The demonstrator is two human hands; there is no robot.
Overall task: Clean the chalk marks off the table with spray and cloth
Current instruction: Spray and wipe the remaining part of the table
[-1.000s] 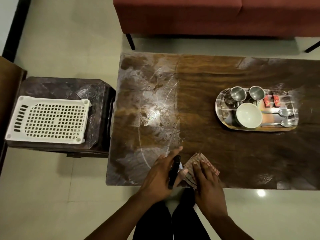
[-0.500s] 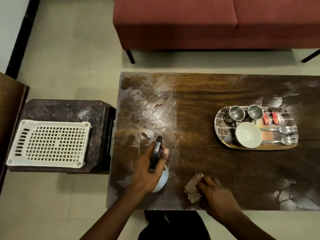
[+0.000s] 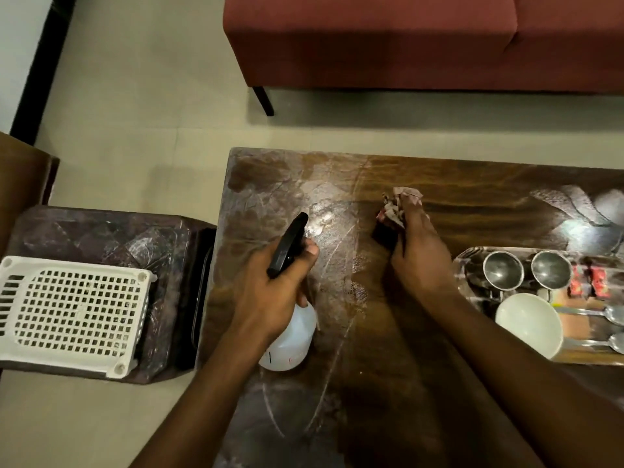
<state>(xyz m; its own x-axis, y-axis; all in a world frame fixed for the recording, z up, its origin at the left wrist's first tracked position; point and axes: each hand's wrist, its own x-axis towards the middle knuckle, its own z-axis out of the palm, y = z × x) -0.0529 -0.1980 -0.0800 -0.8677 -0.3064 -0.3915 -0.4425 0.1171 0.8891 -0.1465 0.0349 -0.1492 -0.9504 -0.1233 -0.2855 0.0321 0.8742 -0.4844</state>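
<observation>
The left hand [image 3: 270, 292] is gripping the spray bottle [image 3: 290, 339] above the chalky table [image 3: 388, 383]. The right hand [image 3: 418, 255] is pressing the bunched cloth [image 3: 395, 207] down. Wiping wide could be bumping the steel tray [image 3: 472, 261].

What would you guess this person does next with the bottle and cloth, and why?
Probably a squeeze of the trigger. The left hand holds the spray bottle, nozzle aimed at the chalk marks on the table, while the right hand holds the cloth bunched beside them, ready to wipe.
</observation>
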